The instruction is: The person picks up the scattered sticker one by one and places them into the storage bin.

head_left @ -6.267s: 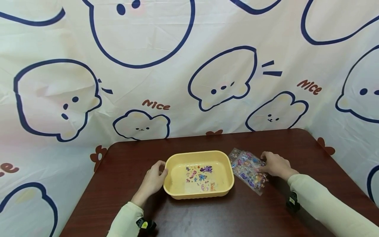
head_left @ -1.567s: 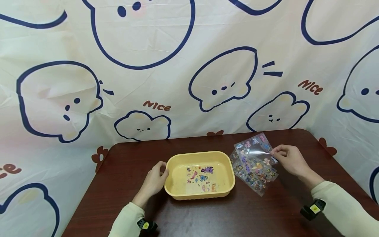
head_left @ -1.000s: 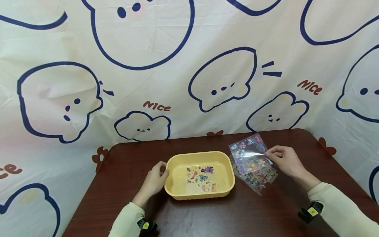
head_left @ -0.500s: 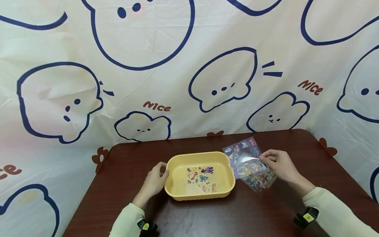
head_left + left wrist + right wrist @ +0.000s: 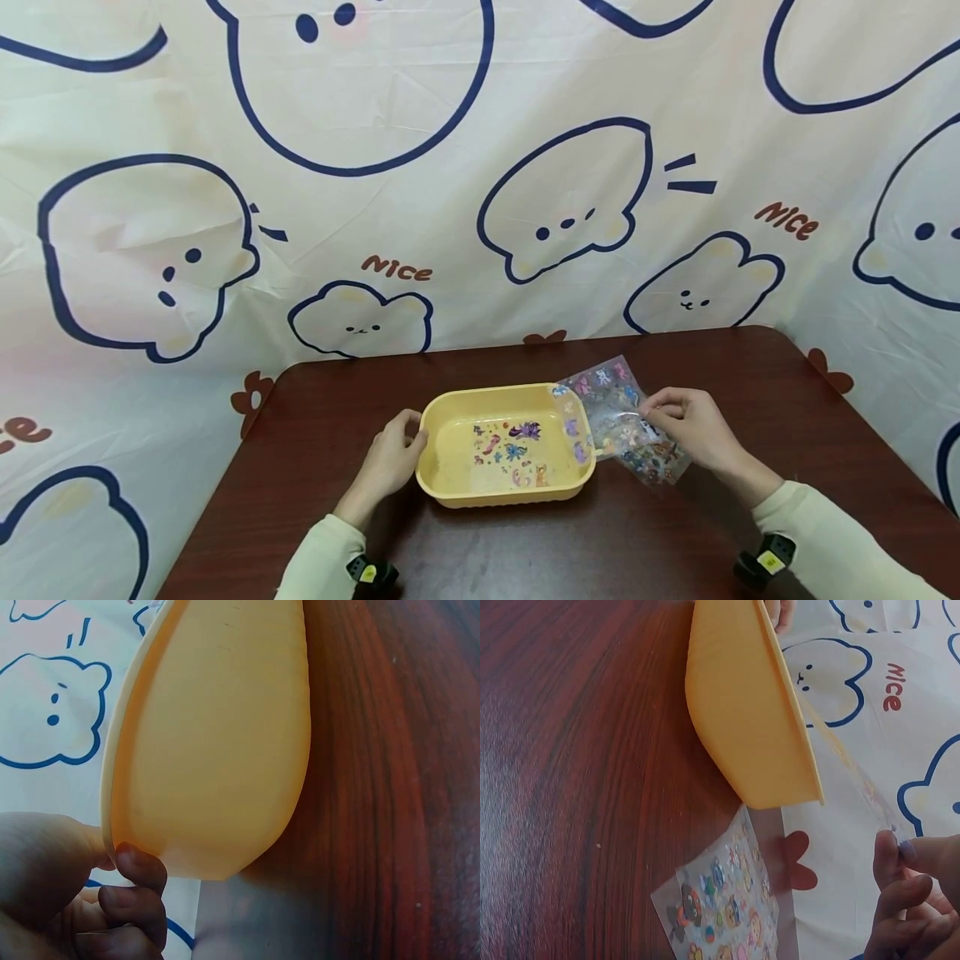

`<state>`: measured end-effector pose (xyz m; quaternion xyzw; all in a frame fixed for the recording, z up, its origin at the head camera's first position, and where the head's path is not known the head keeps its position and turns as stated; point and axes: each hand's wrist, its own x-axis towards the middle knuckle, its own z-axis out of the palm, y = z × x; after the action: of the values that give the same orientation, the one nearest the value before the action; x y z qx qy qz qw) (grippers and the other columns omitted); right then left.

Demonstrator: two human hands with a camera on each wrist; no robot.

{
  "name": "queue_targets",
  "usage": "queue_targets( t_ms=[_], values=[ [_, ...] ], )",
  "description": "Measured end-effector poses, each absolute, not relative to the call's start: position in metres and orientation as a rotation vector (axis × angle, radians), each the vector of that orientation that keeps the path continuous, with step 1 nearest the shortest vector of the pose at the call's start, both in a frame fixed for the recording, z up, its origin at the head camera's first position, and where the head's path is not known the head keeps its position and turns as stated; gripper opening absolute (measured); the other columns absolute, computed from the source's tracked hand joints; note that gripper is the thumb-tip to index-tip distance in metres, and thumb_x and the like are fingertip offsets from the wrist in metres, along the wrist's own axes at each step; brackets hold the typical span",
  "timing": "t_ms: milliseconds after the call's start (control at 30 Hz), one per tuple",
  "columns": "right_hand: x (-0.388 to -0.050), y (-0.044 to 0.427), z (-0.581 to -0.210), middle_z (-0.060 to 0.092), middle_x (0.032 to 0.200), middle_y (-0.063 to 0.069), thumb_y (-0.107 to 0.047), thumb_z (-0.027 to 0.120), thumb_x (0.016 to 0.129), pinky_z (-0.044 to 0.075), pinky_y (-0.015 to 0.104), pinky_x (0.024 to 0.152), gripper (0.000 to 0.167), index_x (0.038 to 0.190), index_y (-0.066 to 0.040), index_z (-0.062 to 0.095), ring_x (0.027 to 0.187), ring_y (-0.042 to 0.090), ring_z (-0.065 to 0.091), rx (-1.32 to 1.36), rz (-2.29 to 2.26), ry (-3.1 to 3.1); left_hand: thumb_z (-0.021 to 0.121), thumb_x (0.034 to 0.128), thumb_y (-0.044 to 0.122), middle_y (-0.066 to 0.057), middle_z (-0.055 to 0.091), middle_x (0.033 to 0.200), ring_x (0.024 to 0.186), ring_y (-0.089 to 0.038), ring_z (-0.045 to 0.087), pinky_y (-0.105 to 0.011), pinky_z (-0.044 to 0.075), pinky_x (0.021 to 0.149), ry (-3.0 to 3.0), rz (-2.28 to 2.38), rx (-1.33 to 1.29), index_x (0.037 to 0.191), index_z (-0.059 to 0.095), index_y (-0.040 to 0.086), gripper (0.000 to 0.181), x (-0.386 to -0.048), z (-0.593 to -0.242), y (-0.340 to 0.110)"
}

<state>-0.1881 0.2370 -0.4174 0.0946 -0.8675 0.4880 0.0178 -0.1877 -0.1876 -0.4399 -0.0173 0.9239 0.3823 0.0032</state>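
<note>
A yellow plastic basin [image 5: 450, 450] stands on the table, with a clear sheet of small colourful stickers [image 5: 514, 451] lying on its bottom. My left hand [image 5: 386, 458] pinches the basin's left rim between thumb and fingers, as the left wrist view shows. Thumb and forefinger of my right hand [image 5: 693, 425] pinch the right edge of another transparent sticker sheet [image 5: 611, 400]. That sheet is raised, and its left part reaches over the basin's right rim. Below it, other stickers in clear plastic [image 5: 731, 900] lie on the table beside the basin, partly covered in the head view.
The dark brown wooden table [image 5: 540, 550] ends at a back edge close to a white cloth [image 5: 450, 217] printed with cartoon bears. Black devices with yellow labels are strapped to both wrists, over pale sleeves [image 5: 840, 533].
My right hand has lifted one sticker sheet off the pile and carried it left and lower, until it overlaps the basin's right side. The left hand and the basin have stayed put.
</note>
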Motion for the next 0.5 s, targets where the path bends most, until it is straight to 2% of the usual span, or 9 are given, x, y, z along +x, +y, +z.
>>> queue_targets(
  t_ms=[500],
  values=[
    [-0.184,0.223,-0.419,0.04,0.05,-0.007,-0.012,0.063,0.099,0.032,0.022,0.039,0.017,0.102,0.003,0.068,0.042,0.004,0.032,0.312,1.587,-2.701,0.056,0.0999,0.015,-0.013,0.074,0.095,0.081,-0.018,0.071,-0.029,0.052,0.064,2.891,1.2,-0.059,0.123,0.06,0.004,0.025,-0.188,-0.44,-0.188]
  ],
)
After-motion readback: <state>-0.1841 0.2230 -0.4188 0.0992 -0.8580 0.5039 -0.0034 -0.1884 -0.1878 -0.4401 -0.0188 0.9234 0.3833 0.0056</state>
